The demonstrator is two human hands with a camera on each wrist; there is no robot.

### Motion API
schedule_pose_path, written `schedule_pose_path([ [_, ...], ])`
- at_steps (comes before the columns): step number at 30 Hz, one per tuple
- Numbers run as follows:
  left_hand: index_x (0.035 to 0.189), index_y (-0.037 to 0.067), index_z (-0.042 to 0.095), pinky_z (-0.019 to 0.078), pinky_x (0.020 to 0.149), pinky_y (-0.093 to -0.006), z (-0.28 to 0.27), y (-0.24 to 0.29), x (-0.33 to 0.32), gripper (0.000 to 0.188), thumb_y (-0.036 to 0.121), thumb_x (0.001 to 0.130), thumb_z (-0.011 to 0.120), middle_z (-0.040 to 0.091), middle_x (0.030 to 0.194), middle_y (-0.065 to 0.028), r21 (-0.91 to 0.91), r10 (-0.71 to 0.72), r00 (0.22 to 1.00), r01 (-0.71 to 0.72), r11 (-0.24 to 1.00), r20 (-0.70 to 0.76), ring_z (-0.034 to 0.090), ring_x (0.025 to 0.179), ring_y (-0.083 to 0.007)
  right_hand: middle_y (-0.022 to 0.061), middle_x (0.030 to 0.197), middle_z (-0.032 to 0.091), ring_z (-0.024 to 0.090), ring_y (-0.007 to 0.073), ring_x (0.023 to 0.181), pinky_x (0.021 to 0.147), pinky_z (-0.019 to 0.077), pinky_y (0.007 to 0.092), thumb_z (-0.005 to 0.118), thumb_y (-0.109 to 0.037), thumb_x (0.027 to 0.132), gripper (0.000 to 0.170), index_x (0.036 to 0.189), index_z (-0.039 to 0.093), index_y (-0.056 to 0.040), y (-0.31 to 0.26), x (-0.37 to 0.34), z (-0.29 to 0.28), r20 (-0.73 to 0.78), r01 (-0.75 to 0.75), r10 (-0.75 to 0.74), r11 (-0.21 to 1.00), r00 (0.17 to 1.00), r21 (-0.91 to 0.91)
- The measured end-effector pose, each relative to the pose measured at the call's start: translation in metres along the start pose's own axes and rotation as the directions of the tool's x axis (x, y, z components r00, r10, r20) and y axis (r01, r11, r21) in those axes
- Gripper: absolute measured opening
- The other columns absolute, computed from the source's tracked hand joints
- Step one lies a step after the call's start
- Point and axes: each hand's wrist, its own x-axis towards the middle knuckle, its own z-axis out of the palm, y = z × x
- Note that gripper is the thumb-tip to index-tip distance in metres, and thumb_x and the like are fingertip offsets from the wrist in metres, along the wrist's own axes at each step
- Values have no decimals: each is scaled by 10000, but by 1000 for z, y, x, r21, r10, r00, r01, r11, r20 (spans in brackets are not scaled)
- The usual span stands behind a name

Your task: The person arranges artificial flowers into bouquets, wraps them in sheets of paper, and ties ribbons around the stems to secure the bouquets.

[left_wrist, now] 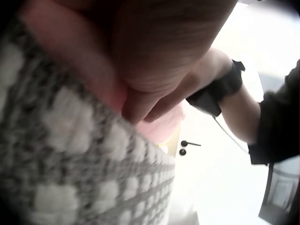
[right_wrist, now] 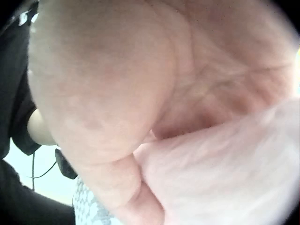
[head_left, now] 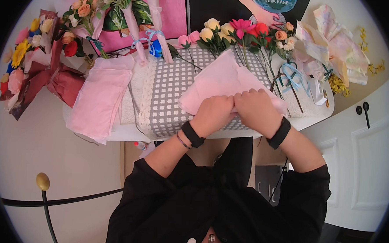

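A sheet of pink wrapping paper (head_left: 223,74) lies spread over the grey-and-white checked runner (head_left: 164,115). Side by side at its near edge, the left hand (head_left: 213,115) and the right hand (head_left: 257,109) grip it, knuckles almost touching. In the right wrist view, the right hand's curled fingers and thumb hold the paper (right_wrist: 225,173). Close above the runner (left_wrist: 70,122), the left wrist view has the left hand (left_wrist: 164,47) with pink paper beneath it; its fingertips are partly hidden.
A stack of pink sheets (head_left: 100,96) lies left of the runner. Cream roses (head_left: 212,29), a magenta flower (head_left: 242,27) and their stems lie along the back. Wrapped bouquets stand at left, one in dark red paper (head_left: 58,77). Blue ribbon (head_left: 291,78) and a small white box (head_left: 318,92) are at right.
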Motion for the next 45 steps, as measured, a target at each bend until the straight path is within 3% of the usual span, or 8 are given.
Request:
schedule_pose_path([
  [8,881,47,572,521,633,-423,-13,7,-4,297,241,756,758,652,817,-119,55,11,995,-5,998,-96,654,753,-328,82,712,661,668,253,680,595,491,370,684,-147,713,100,785,652,-84,14,10,-20,338,-55,-11,981,941,185],
  [11,883,50,571,519,625,-428,-10,4,-4,300,241,756,762,646,805,-115,9,-50,999,50,999,8,651,735,-327,109,681,639,659,298,652,592,505,428,668,-162,737,118,795,620,-72,5,1,0,-20,22,-22,999,1000,33],
  [15,854,47,562,527,591,-406,-24,2,1,246,207,779,733,630,754,-106,-29,-42,996,44,999,83,655,713,-296,115,689,644,670,308,680,602,517,441,678,-178,739,137,807,628,-71,-4,4,2,-6,-38,39,998,999,54],
  [20,822,38,588,527,605,-440,-20,7,-3,246,256,816,703,646,717,-147,126,42,994,-29,992,-103,659,664,-331,107,710,641,675,303,724,618,524,430,688,-165,719,161,839,623,-80,22,12,-19,361,-43,-43,973,932,226],
  [26,819,45,606,501,603,-453,-32,-1,3,279,303,807,711,628,687,-158,-121,-63,985,83,989,158,627,643,-364,115,767,683,687,289,730,635,528,417,698,-160,723,127,818,667,-82,-14,10,-7,-86,-45,49,998,995,43],
  [31,825,7,654,520,668,-468,-37,14,-5,259,252,778,723,655,749,-213,46,-40,994,45,998,-102,645,728,-407,94,754,660,680,278,732,621,516,399,668,-150,760,98,821,633,-82,0,15,-12,52,-28,19,980,998,196],
  [40,868,25,602,514,633,-436,-39,-7,-9,231,191,779,735,646,771,-149,11,-103,967,104,995,233,644,721,-352,87,754,673,683,259,725,623,515,379,677,-160,736,66,770,674,-103,-20,15,0,-37,-35,41,988,998,151],
  [45,817,-8,640,519,654,-463,-37,10,-12,242,212,772,731,664,779,-208,68,-64,998,64,996,6,653,742,-395,85,758,671,681,247,730,617,505,362,667,-158,738,69,779,692,-108,-3,15,-15,20,71,-79,961,997,268],
])
